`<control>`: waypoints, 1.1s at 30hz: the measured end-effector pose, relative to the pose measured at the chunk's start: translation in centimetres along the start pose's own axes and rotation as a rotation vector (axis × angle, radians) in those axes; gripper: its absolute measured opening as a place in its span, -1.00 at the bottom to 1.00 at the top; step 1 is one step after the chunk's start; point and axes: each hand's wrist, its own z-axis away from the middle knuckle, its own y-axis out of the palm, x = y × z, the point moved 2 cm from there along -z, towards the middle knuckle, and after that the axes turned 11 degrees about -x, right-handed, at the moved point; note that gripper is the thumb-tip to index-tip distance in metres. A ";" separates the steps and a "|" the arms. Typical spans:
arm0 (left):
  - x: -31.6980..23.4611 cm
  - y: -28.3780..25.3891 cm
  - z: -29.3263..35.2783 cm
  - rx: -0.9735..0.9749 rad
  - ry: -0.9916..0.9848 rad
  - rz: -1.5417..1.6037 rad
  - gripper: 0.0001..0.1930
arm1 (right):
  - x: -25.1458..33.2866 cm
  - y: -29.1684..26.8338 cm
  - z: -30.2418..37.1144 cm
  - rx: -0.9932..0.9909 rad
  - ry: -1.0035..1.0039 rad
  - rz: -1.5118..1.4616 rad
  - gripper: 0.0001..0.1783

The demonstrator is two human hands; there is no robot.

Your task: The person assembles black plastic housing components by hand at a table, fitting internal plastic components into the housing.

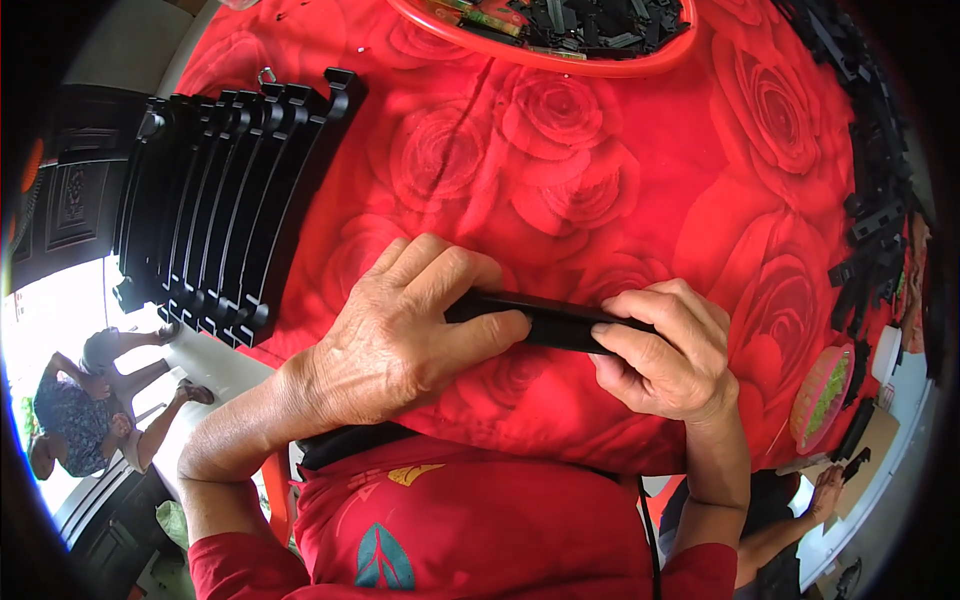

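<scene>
Red cloth with big roses (560, 110) lies in front of me, and over its near side I have a long black bar (568, 326), my left hand (405, 325) gripping one end and my right hand (672, 345) gripping the other. A row of black bars (235, 200) sits on the cloth's left side, a red tub (640, 67) with small black bits (600, 25) sits at its far side, and dark parts (872, 255) lie along its right edge.
</scene>
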 end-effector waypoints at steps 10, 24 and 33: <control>0.1 0.1 -0.1 -0.023 0.083 -0.013 -0.59 | 0.0 -0.1 0.1 0.013 0.036 -0.004 -0.64; -1.3 -1.0 -0.5 -0.074 -0.045 0.087 -0.62 | -0.2 0.0 0.3 0.003 -0.024 -0.045 -0.67; -1.6 -0.1 -4.8 0.254 -0.308 0.068 -0.68 | 0.2 0.1 0.2 0.002 -0.085 -0.025 -0.67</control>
